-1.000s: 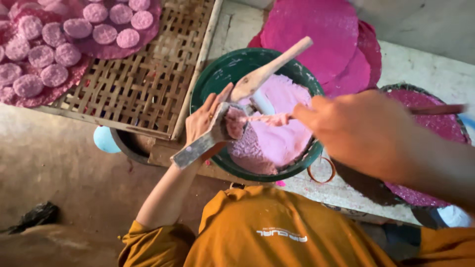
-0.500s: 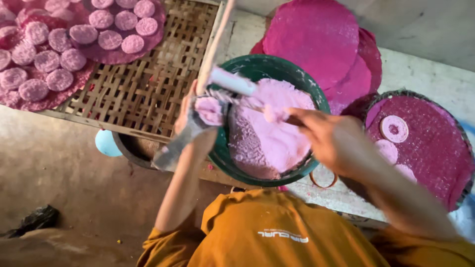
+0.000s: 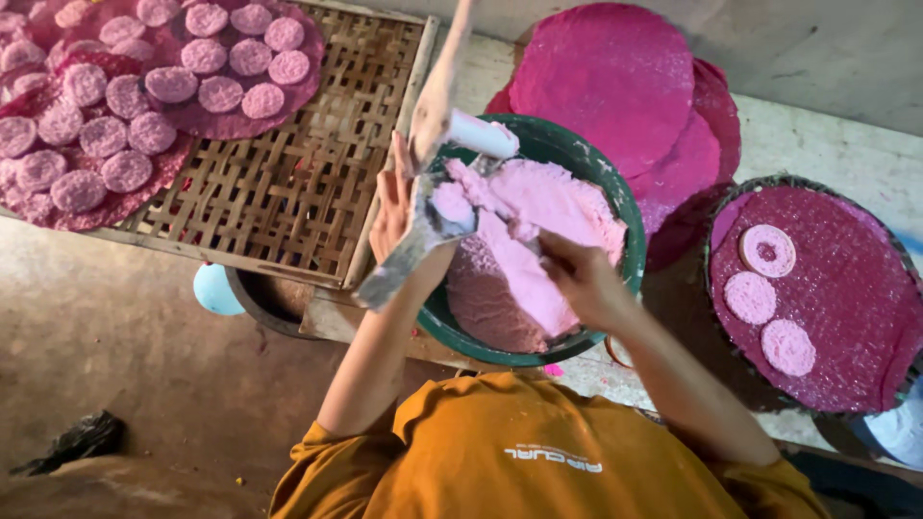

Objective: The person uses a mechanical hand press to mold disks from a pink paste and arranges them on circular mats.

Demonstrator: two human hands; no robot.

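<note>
Left hand [image 3: 396, 207] is wrapped round a long mould tool [image 3: 413, 240] at the green bowl's [image 3: 615, 197] rim. Right hand [image 3: 577, 279] is curled, fingers digging into the pink dough [image 3: 534, 240].

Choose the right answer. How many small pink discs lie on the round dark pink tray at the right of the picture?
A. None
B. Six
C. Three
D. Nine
C: on the round tray three small pink discs show, one with a hole in its middle, and no others.

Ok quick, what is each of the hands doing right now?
Left hand: closed on a flat metal mould packed with pink paste.
Right hand: fingers curled in the pink paste in the green bowl; grip cannot be told.
</note>
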